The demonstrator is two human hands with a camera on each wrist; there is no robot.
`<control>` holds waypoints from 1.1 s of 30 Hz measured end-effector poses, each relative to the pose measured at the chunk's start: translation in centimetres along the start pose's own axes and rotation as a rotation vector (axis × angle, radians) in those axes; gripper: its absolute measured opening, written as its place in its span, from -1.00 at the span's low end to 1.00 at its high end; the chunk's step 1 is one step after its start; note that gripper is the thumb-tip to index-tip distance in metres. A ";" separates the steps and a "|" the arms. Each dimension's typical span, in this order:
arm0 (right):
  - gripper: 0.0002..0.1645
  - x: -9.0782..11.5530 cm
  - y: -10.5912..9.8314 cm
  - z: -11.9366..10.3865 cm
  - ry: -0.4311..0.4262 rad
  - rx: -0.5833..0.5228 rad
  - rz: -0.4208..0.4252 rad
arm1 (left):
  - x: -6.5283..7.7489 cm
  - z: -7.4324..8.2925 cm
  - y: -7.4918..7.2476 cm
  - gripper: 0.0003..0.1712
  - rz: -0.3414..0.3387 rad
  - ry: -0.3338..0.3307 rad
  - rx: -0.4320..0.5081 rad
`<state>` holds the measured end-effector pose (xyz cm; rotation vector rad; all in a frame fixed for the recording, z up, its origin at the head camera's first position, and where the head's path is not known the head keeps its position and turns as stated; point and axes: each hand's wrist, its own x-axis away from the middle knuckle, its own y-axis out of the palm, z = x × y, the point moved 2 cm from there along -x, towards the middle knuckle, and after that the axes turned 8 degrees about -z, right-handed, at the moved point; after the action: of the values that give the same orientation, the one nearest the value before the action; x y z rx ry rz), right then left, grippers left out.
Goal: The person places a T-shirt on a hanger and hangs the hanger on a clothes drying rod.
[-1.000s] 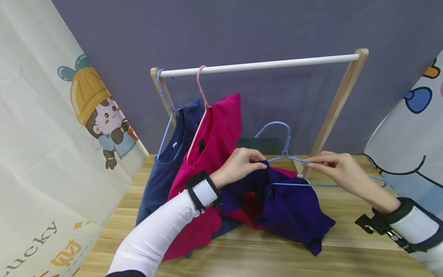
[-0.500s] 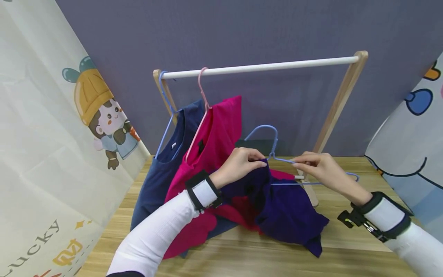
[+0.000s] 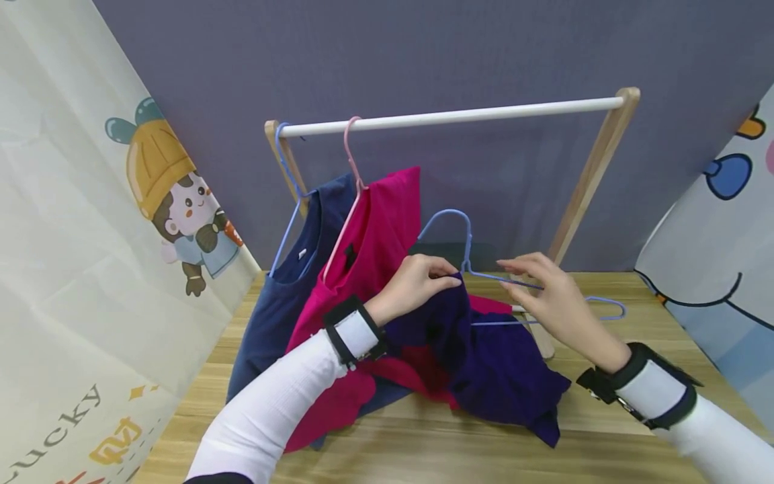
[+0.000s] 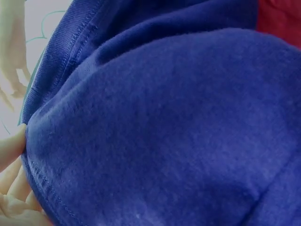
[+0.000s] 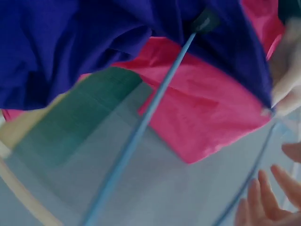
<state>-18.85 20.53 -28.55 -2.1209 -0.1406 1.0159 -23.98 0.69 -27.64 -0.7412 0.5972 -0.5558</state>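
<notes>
My left hand (image 3: 414, 284) pinches the edge of a dark purple shirt (image 3: 504, 376), between thumb and fingers in the left wrist view. A blue hanger (image 3: 468, 243) is partly inside the shirt, its hook rising just right of that pinch. Its right end sticks out past the cloth, with the lower bar running behind my right wrist. My right hand (image 3: 556, 306) is beside the hanger's upper arm, thumb and fingers apart. In the right wrist view, the fingers (image 5: 265, 195) are spread near the blue hanger bar (image 5: 141, 125). Folds hide the hanger's left end.
Behind stands a rack with a white rod (image 3: 459, 117) and wooden legs (image 3: 595, 171). At its left hang a navy shirt (image 3: 272, 323) on a blue hanger and a magenta shirt (image 3: 387, 222) on a pink hanger (image 3: 349, 151). Everything stands on a wooden table (image 3: 611, 430).
The purple shirt's hanger has moved left, deeper into the shirt. My right hand moved left with it, then let go of its arm. My left hand keeps its pinch nearly in place.
</notes>
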 end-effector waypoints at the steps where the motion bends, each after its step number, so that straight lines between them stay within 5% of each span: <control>1: -0.77 0.3 0.2 -0.6 -0.052 0.021 0.036 | 0.0 0.0 0.0 -0.82 0.002 0.000 0.001; 3: -0.74 1.1 0.8 -1.8 -0.152 0.040 0.061 | 0.0 0.0 -0.1 -0.81 0.005 -0.003 0.007; 6: -0.56 2.8 2.4 -3.1 -0.256 0.034 -0.010 | 0.0 0.0 -0.2 -0.80 0.011 -0.012 0.017; 12: -0.69 6.6 5.9 -3.8 -0.284 0.139 -0.251 | 0.0 0.0 -0.3 -0.79 0.011 -0.017 0.020; 15: -0.79 7.8 7.1 -3.7 -0.294 0.196 -0.302 | 0.0 0.0 -0.3 -0.79 0.009 -0.019 0.027; 26: -0.55 9.3 9.0 -2.6 -0.278 0.314 -0.373 | 0.1 -0.6 -0.4 -0.80 0.048 -0.011 0.055; 33: -0.69 9.6 7.9 -1.5 -0.269 0.399 -0.326 | 0.5 -0.8 -0.8 -0.81 0.071 -0.010 0.087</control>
<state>-13.00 17.95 -39.28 -1.5380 -0.3705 1.0286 -24.36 -0.53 -27.66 -0.6377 0.5843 -0.5098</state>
